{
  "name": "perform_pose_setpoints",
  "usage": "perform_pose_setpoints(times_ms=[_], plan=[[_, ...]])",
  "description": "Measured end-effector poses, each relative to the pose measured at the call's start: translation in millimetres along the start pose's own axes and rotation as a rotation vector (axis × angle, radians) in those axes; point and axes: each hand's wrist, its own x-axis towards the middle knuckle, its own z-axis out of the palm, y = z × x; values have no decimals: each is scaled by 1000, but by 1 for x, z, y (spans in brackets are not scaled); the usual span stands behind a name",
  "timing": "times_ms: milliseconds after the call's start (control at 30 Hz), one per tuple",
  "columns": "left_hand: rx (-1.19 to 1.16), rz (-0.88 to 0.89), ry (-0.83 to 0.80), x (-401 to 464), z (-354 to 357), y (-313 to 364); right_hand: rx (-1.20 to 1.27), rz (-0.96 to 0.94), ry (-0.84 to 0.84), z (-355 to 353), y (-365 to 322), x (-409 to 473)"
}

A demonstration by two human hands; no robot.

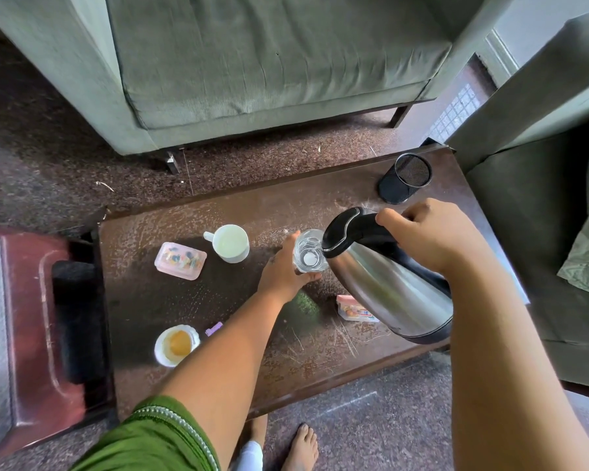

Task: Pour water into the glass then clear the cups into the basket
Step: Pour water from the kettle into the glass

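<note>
Left hand wraps round the lower part of the glass, fingers curled at its side, thumb near the base; the glass stands upright on the table, roughly mid-table toward the far edge. Right hand grips the black handle of the steel kettle, fingers closed over it. Kettle held above the table, tilted, spout end with black lid directly at the glass rim, touching or just over it; cannot tell which. Clear liquid visible in the glass; no stream can be made out.

White mug stands left of the glass, handle pointing left, pale liquid inside. Second white cup near the front-left of the table, orange-brown residue in it. Pink lidded box just left of the mug. Small packet partly hidden under the kettle body. Small purple object just right of the second cup, kind unclear. Black mesh holder upright at the far right corner.

Reddish-brown basket sits off the left end of the table. Green sofa beyond the table. Green sleeve on the left arm; bare foot on the floor below
</note>
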Motion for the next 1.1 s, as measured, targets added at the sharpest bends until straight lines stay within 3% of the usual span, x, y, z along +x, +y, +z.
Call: perform_pose_setpoints(times_ms=[1100], plan=[[-81,71,46,-2,5,-1,1,7,21,1,3,-2]])
